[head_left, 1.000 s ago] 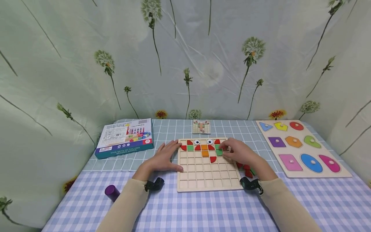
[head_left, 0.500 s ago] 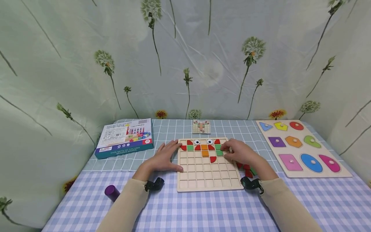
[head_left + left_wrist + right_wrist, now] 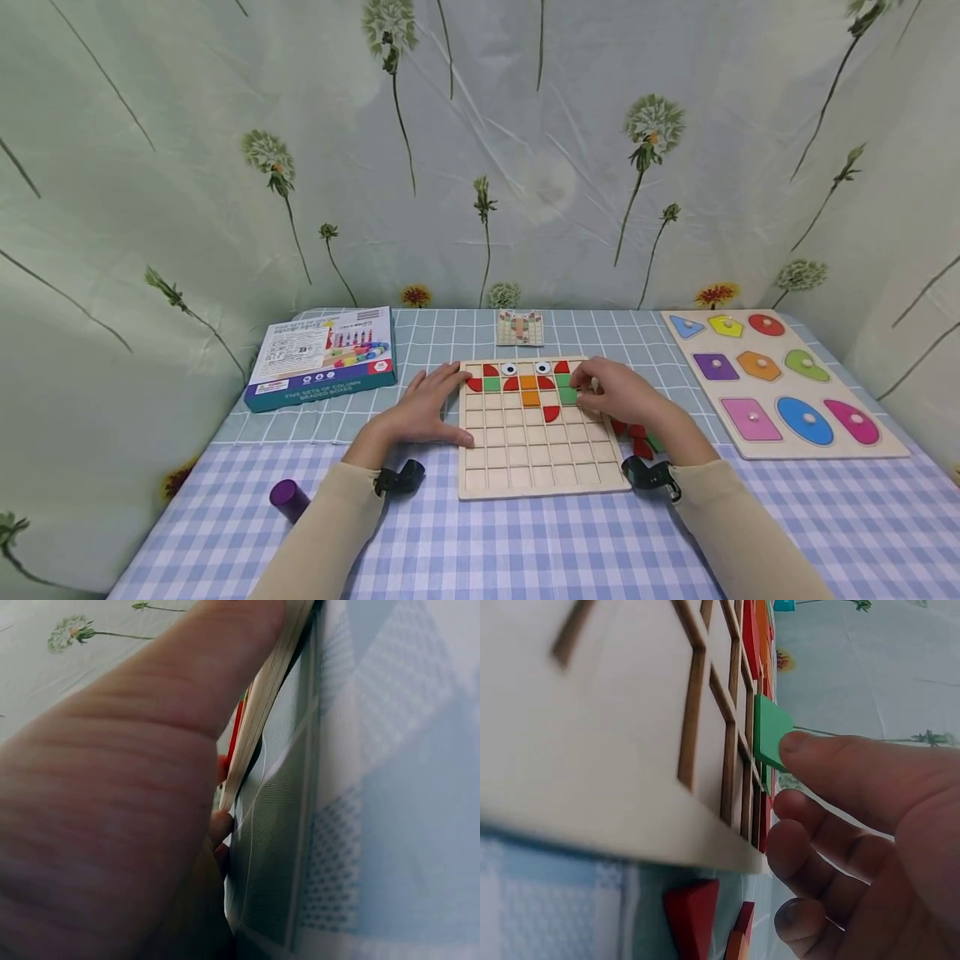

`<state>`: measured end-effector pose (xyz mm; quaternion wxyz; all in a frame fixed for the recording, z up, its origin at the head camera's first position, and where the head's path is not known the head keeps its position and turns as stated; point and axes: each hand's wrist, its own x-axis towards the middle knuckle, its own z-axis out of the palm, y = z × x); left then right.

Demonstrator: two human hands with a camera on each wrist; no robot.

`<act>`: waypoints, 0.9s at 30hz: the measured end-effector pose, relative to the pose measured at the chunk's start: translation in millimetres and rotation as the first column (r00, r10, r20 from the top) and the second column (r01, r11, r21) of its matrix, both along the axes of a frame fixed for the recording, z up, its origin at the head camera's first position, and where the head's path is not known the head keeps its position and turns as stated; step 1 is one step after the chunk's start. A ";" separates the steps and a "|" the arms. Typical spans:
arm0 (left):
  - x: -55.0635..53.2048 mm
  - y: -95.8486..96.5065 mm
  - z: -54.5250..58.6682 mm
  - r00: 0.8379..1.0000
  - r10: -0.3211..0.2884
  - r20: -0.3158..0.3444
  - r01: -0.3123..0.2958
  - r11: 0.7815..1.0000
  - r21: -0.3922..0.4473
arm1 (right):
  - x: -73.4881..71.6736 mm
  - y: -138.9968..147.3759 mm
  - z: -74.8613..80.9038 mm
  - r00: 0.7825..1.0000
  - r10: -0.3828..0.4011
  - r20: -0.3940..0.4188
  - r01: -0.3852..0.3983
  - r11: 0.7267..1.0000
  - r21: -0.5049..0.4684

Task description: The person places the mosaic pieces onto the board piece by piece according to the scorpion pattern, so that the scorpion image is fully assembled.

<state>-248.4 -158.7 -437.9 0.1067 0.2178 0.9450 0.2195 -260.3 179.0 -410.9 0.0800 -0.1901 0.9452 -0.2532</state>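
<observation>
The person's right hand (image 3: 621,392) pinches a flat green square tile (image 3: 772,731), thumb against one corner and the other fingers curled; the tile is tipped up at its cell, third row down, near the right edge of a pale wooden grid board (image 3: 510,457). The left hand (image 3: 426,413) lies spread, grasping nothing, fingers along the board's left edge and thumb on its nearer rim.

The board is smooth, with thin raised strips dividing it into square cells. I count six red quarter-round tiles (image 3: 551,413) on it, two orange squares (image 3: 531,398), two eye tiles (image 3: 508,368), and three green squares including the pinched one. More loose blocks (image 3: 642,448), red and green, lie just beside the board, partly under the right arm; I can't count them from here.

Behind the board sits one small pattern card (image 3: 519,328) printed with a grid. To the right, one wooden knob puzzle (image 3: 738,393) carries nine glossy shapes, three rows of three. To the left are one flat cardboard box (image 3: 322,358) and one purple cylinder (image 3: 288,498), partly hidden by the sleeve (image 3: 315,533). A woven blue-and-white gingham cloth (image 3: 540,546) covers the nearer tabletop, and a wrinkled dandelion-print curtain (image 3: 442,242) hangs behind.
</observation>
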 end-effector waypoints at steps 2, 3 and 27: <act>-0.7 -0.2 -0.7 1.000 -0.003 -0.007 0.003 1.000 -0.001 | 0.7 -1.5 1.4 1.000 0.007 0.003 -0.007 1.000 -0.005; -1.0 -0.4 -0.9 1.000 -0.003 -0.009 0.003 1.000 -0.002 | 1.0 -2.2 2.3 1.000 0.016 0.004 -0.016 1.000 -0.009; -0.2 0.0 -1.8 1.000 -0.010 -0.019 0.010 1.000 -0.003 | 7.4 -16.9 1.7 0.997 -0.008 -0.078 -0.005 0.987 -0.159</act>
